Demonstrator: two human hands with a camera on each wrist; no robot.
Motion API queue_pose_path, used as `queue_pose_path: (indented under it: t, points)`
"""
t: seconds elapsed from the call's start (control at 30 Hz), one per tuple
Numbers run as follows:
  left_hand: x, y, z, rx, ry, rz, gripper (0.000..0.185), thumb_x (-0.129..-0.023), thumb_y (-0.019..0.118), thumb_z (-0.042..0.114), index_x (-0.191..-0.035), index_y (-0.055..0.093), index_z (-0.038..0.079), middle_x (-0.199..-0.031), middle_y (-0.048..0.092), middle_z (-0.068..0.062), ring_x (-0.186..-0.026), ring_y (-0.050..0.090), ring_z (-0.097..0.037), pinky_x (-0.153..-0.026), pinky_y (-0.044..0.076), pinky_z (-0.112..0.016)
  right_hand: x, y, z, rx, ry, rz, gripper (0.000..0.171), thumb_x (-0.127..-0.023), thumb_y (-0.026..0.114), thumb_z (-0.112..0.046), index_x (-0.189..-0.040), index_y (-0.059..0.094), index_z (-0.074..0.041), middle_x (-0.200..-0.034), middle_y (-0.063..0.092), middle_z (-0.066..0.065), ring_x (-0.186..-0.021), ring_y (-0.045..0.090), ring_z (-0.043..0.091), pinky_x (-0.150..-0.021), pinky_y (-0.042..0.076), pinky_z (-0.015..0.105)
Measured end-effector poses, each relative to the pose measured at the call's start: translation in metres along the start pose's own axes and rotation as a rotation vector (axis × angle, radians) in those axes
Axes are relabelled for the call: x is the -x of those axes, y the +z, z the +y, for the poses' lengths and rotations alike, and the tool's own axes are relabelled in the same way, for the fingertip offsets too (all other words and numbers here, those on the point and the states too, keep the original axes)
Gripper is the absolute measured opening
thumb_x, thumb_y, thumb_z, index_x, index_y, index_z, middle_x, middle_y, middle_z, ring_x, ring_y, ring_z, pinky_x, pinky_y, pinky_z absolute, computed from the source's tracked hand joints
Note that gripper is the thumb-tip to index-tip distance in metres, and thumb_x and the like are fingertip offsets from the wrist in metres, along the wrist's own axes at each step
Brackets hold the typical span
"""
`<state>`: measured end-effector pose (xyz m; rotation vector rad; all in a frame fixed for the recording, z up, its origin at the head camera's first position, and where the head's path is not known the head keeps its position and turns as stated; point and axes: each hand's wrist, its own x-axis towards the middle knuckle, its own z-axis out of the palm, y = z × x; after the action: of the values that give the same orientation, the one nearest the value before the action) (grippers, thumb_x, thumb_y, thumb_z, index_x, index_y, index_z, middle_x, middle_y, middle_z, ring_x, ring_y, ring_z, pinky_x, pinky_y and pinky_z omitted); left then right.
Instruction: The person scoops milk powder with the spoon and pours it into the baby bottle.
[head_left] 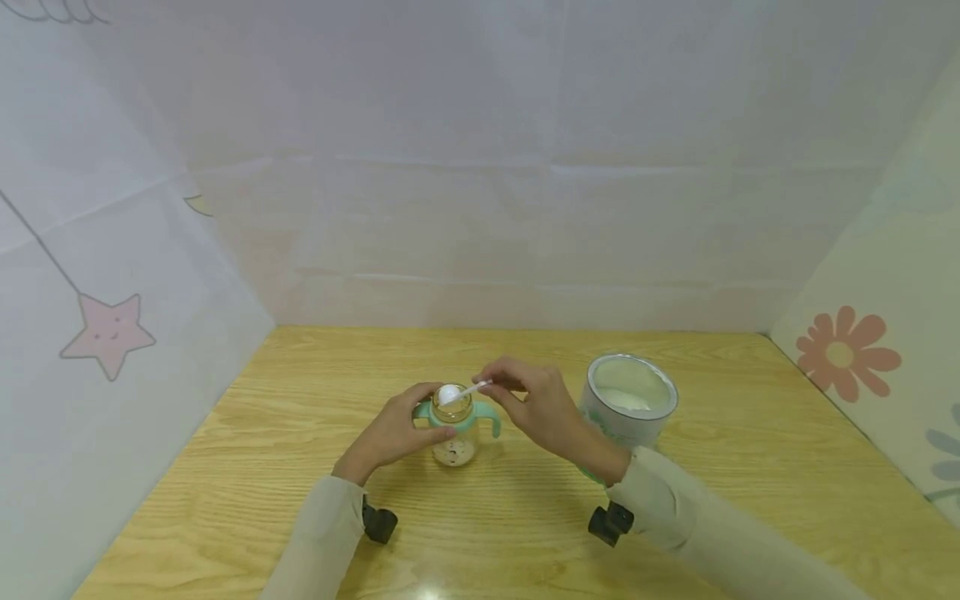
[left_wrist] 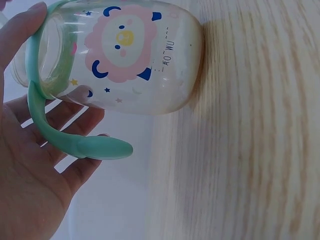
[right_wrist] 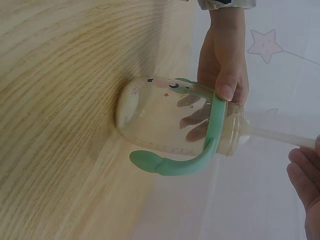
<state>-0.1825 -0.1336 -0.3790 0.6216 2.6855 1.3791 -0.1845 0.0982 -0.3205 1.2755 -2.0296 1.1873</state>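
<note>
A clear baby bottle (head_left: 454, 433) with a mint-green handle collar (head_left: 491, 416) stands upright on the wooden table (head_left: 300, 400). My left hand (head_left: 393, 429) grips it round the neck; the left wrist view shows the bottle (left_wrist: 125, 55) with a pink cartoon print and the green handle (left_wrist: 80, 145). My right hand (head_left: 536, 404) pinches a white scoop (head_left: 459, 392) by its handle, its bowl heaped with white powder over the bottle's mouth. In the right wrist view the bottle (right_wrist: 170, 120) has some powder at its bottom, and the scoop (right_wrist: 270, 132) lies across its mouth.
An open round tin (head_left: 628, 402) with white powder inside stands just right of my right hand. Pale fabric walls with a star (head_left: 108, 333) and a flower (head_left: 843, 354) print enclose the table on three sides.
</note>
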Motion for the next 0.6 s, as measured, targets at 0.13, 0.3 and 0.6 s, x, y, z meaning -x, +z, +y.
queue_pose_path:
  t: [0.13, 0.3, 0.6]
  points:
    - [0.001, 0.0, 0.0, 0.003, -0.005, 0.0, 0.069, -0.084, 0.073, 0.036, -0.14, 0.043, 0.007, -0.134, 0.052, -0.011, -0.119, 0.053, -0.03, -0.1, 0.043, -0.052, 0.002, 0.0, -0.001, 0.0, -0.007, 0.01, 0.013, -0.083, 0.066, 0.008, -0.094, 0.066, 0.001, -0.091, 0.071, 0.014, -0.082, 0.072, 0.024, -0.072, 0.056, 0.022]
    - [0.001, 0.0, 0.001, 0.019, -0.006, -0.003, 0.069, -0.084, 0.073, 0.036, -0.14, 0.043, 0.008, -0.134, 0.052, -0.01, -0.119, 0.053, -0.029, -0.099, 0.043, -0.052, 0.007, 0.0, -0.003, 0.011, -0.002, 0.014, 0.014, -0.083, 0.066, 0.008, -0.094, 0.066, 0.0, -0.092, 0.072, 0.013, -0.082, 0.072, 0.024, -0.072, 0.057, 0.023]
    - [0.0, 0.0, -0.002, 0.025, 0.004, -0.002, 0.068, -0.084, 0.073, 0.035, -0.14, 0.044, 0.008, -0.132, 0.053, -0.01, -0.117, 0.054, -0.028, -0.099, 0.044, -0.051, 0.014, 0.002, 0.0, 0.019, -0.041, 0.038, 0.019, -0.08, 0.068, 0.011, -0.095, 0.066, 0.0, -0.092, 0.072, 0.014, -0.081, 0.072, 0.024, -0.071, 0.057, 0.023]
